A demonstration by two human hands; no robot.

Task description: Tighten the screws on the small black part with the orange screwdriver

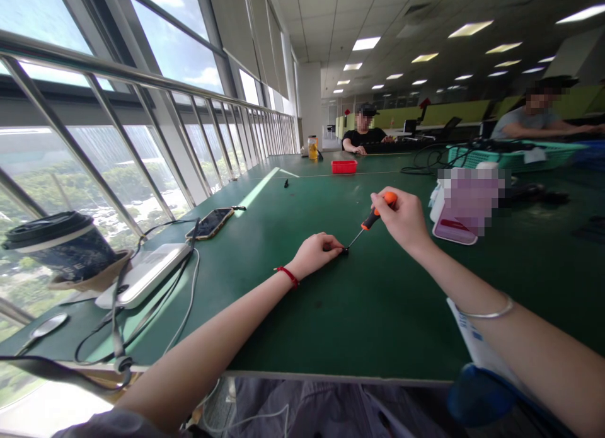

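Note:
My right hand (403,219) is closed around the orange and black handle of a screwdriver (371,219). The shaft slants down to the left, and its tip meets a small black part (345,251) on the green table (293,328). With its fingertips pinched together, my left hand (317,255) steadies that black part against the tabletop. The part is too small and too covered by fingers to tell its kind. Another small black piece (286,183) lies farther back on the table.
On the left are a phone (211,224), a white power bank (149,277) with cables, and a lidded cup (63,246). A red tray (344,167) and a jar (312,147) stand farther back. A purple object (466,205) and green basket (520,157) are right. Two people sit beyond.

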